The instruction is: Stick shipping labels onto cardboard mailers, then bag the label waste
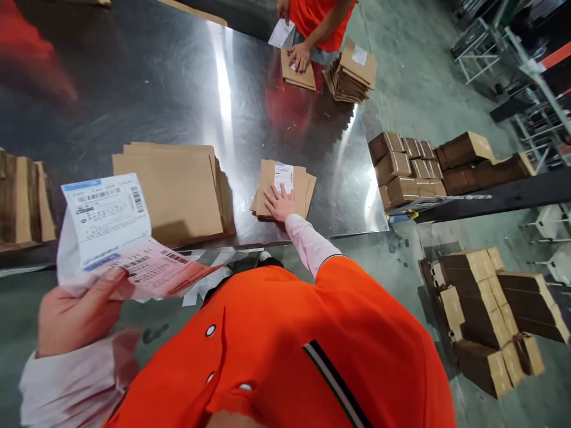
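My left hand pinches a strip of printed shipping labels between thumb and fingers, left of my body. The strip hangs loosely and its lower part looks pinkish. Flat on a small stack of brown cardboard mailers lies my right hand, fingers spread. Its fingertips touch the lower edge of a white label on the top mailer. Between my hands, a stack of larger flat cardboard pieces rests along the table's near edge.
Across the metal table, a co-worker's hand presses on a mailer, with a mailer stack beside it. Upright cardboard stands far left. Bundled boxes and stacked cartons are on the right.
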The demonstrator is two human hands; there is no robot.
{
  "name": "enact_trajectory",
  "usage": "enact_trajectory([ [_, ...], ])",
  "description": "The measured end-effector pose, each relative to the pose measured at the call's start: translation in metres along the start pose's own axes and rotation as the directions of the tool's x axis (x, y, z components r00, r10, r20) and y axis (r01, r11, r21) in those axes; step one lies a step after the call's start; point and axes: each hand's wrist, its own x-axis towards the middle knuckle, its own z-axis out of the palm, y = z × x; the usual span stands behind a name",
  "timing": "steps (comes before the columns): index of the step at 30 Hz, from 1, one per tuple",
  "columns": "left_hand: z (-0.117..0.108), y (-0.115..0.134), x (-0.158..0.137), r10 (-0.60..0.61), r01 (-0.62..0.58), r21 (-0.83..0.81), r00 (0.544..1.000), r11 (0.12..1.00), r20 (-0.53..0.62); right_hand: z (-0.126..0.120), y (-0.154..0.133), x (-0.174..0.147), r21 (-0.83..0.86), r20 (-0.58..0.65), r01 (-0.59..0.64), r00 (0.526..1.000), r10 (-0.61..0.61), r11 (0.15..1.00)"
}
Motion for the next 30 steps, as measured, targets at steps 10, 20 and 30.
enact_trajectory([
  [10, 0.007, -0.022, -0.001, 0.213, -0.294, 0.176, 0.904, 0.94, 0.369, -0.012, -0.122, -0.057, 0.907, 0.071, 0.18, 0.826, -0.559, 0.381],
  [20, 0.051, -0.001, 0.014, 0.04, 0.05, -0.357, 0.97, 0.933, 0.24, -0.014, -0.177, -0.069, 0.866, 0.181, 0.001, 0.932, -0.315, 0.5],
  [30, 0.085, -0.01, 0.01, -0.077, 0.073, -0.309, 0.997, 0.948, -0.003, -0.048, -0.182, -0.039, 0.658, 0.07, 0.255, 0.916, -0.395, 0.708],
])
